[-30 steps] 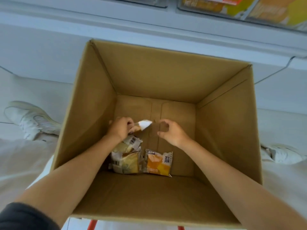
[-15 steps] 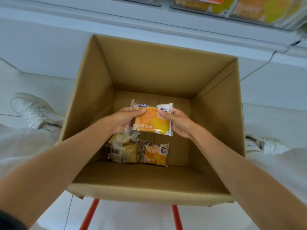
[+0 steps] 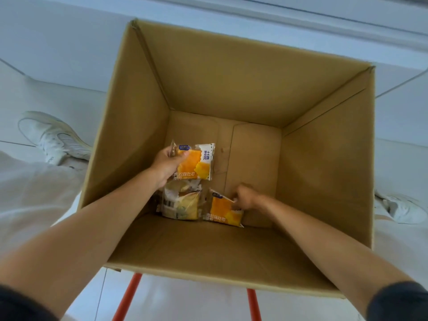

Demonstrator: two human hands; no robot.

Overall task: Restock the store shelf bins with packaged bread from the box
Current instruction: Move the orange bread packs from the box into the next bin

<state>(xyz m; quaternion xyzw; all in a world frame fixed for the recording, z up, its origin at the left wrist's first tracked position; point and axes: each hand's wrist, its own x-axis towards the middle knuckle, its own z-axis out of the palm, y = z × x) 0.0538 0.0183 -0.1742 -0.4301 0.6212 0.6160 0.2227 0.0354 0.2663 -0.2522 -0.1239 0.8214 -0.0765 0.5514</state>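
Both forearms reach down over the near wall of the cardboard box (image 3: pixel 324 158), which sits on a stand with orange legs (image 3: pixel 126 297). Half a second ago both hands shared one packet. Now the right hand (image 3: pixel 244 196) has let go and dropped to the box floor, palm down and wrist bent. Its fingers are curled on the upper right corner of the second orange packet (image 3: pixel 223 209) and look to be pinching it, though the blur hides the tips. Just left of that one, touching it, lies a pale barcoded packet (image 3: pixel 180 205).

Higher up, the left hand (image 3: pixel 168 164) alone holds the first orange bread packet (image 3: pixel 199 163), fingers clenched around its left end, face up above the floor.

I judge that a second packet is being gathered before the trip to the shelf. Apart from these three packets, none show in the box. A white shoe (image 3: pixel 55 137) rests on the floor to the left; the shelf bins are out of view.
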